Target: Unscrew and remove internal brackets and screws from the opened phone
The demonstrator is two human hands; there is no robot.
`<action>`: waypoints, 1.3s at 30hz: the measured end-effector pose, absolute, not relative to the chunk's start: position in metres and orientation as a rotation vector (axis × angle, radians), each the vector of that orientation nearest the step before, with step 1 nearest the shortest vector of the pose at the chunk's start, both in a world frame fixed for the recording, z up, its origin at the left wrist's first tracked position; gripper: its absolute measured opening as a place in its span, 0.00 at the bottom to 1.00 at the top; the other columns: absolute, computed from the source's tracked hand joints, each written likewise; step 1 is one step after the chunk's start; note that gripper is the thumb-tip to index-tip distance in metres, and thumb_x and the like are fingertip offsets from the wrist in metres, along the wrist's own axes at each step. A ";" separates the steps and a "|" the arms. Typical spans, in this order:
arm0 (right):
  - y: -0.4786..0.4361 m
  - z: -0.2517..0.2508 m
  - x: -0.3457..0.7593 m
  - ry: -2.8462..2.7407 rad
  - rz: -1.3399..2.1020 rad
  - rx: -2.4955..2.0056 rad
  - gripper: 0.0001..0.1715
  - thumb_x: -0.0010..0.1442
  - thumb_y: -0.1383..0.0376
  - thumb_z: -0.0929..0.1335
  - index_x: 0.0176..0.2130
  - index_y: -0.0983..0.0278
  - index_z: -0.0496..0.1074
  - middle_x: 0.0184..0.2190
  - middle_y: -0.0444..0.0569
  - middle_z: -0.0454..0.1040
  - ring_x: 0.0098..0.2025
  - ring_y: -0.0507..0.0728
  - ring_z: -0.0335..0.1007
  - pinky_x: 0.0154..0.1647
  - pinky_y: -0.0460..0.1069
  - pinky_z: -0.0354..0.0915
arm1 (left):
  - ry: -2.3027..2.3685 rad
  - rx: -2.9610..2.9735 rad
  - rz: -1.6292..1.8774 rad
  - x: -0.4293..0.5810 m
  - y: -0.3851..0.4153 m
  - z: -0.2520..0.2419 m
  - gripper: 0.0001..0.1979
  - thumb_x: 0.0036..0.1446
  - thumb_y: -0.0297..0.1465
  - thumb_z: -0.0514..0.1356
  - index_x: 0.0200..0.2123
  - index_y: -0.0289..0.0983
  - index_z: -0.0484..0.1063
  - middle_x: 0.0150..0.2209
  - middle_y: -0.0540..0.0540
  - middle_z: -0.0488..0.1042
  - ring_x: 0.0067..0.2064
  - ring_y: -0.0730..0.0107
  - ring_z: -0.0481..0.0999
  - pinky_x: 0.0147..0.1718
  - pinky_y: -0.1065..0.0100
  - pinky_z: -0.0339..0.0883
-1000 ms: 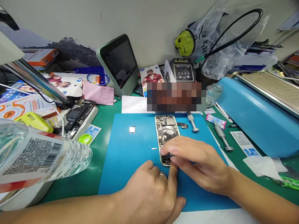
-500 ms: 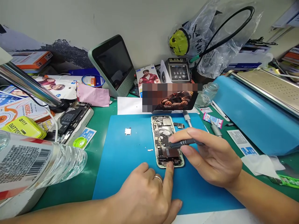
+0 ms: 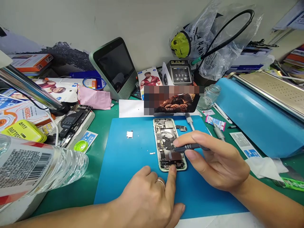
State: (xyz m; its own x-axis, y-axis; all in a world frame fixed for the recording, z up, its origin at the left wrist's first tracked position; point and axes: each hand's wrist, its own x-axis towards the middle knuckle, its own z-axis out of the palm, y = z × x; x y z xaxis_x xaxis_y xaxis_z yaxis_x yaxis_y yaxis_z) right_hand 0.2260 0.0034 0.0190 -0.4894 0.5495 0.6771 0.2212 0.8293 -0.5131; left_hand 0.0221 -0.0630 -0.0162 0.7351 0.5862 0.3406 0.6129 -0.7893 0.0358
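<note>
An opened phone with bare inner parts [image 3: 167,125] lies on the blue mat [image 3: 123,177]. My left hand [image 3: 152,193] rests at its near end, index finger stretched onto the bottom edge, other fingers curled, holding nothing. My right hand [image 3: 213,158] pinches a dark screwdriver [image 3: 190,146] between thumb and fingers, tilted low over the phone's middle; its tip is too small to make out. A small silver plate [image 3: 129,134] and a tiny metal piece [image 3: 152,153] lie left of the phone. A small dark part [image 3: 181,128] is at its upper right.
Behind the phone stands a screen showing a picture [image 3: 178,103]. A clear bottle [image 3: 42,167] fills the near left, by another opened phone [image 3: 71,122]. Grey tools [image 3: 218,132] lie to the right, near a blue-covered machine [image 3: 251,120]. A glass jar [image 3: 210,96] stands behind.
My right hand and the screwdriver have shifted slightly to the right over the phone. My left index finger stays on the phone's near edge.
</note>
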 end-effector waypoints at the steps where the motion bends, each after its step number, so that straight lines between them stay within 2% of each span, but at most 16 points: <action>1: 0.003 0.019 0.226 -2.092 0.442 -0.566 0.45 0.59 0.82 0.67 0.69 0.56 0.59 0.48 0.51 0.82 0.46 0.58 0.81 0.46 0.56 0.81 | -0.988 -2.853 -0.519 0.022 -0.063 -0.016 0.29 0.64 0.40 0.55 0.57 0.21 0.70 0.22 0.46 0.76 0.22 0.63 0.72 0.24 0.60 0.65; 7: 0.007 0.015 0.226 -1.979 0.418 -0.645 0.42 0.60 0.80 0.67 0.67 0.53 0.63 0.42 0.47 0.81 0.39 0.57 0.81 0.43 0.56 0.80 | -0.984 -2.874 -0.477 0.021 -0.064 -0.014 0.29 0.67 0.41 0.54 0.58 0.20 0.69 0.22 0.46 0.75 0.22 0.63 0.72 0.24 0.60 0.65; 13: 0.007 0.011 0.225 -1.904 0.517 -0.644 0.36 0.59 0.81 0.68 0.61 0.56 0.69 0.39 0.47 0.80 0.38 0.57 0.81 0.39 0.53 0.80 | -0.965 -2.923 -0.396 0.018 -0.065 -0.011 0.30 0.69 0.40 0.51 0.61 0.19 0.65 0.23 0.45 0.74 0.23 0.60 0.72 0.24 0.60 0.66; 20: 0.003 0.010 0.223 -1.982 0.561 -0.660 0.33 0.60 0.79 0.68 0.60 0.56 0.66 0.39 0.47 0.80 0.38 0.56 0.81 0.39 0.53 0.80 | -0.968 -2.916 -0.424 0.019 -0.065 -0.014 0.30 0.70 0.40 0.50 0.61 0.18 0.65 0.23 0.44 0.75 0.23 0.60 0.72 0.24 0.59 0.66; 27: 0.003 0.007 0.222 -2.018 0.610 -0.596 0.36 0.57 0.81 0.68 0.60 0.58 0.67 0.38 0.47 0.80 0.40 0.57 0.81 0.42 0.54 0.81 | -0.972 -2.927 -0.430 0.019 -0.065 -0.012 0.29 0.70 0.40 0.50 0.60 0.18 0.65 0.24 0.43 0.76 0.24 0.60 0.73 0.25 0.59 0.67; 39: 0.003 0.010 0.222 -2.067 0.630 -0.599 0.34 0.59 0.80 0.66 0.61 0.58 0.67 0.38 0.49 0.79 0.40 0.57 0.80 0.40 0.54 0.81 | -0.953 -2.922 -0.436 0.019 -0.063 -0.011 0.29 0.70 0.40 0.50 0.60 0.18 0.66 0.24 0.43 0.76 0.22 0.61 0.72 0.24 0.59 0.65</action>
State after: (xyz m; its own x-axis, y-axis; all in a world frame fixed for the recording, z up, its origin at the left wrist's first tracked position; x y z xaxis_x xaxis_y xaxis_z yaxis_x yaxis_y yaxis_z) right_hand 0.2222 0.0026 0.0103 -0.5064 0.6197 0.5996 0.1795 0.7559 -0.6295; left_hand 0.0189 -0.0632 -0.0115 0.7720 0.5727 0.2759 0.5830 -0.8108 0.0517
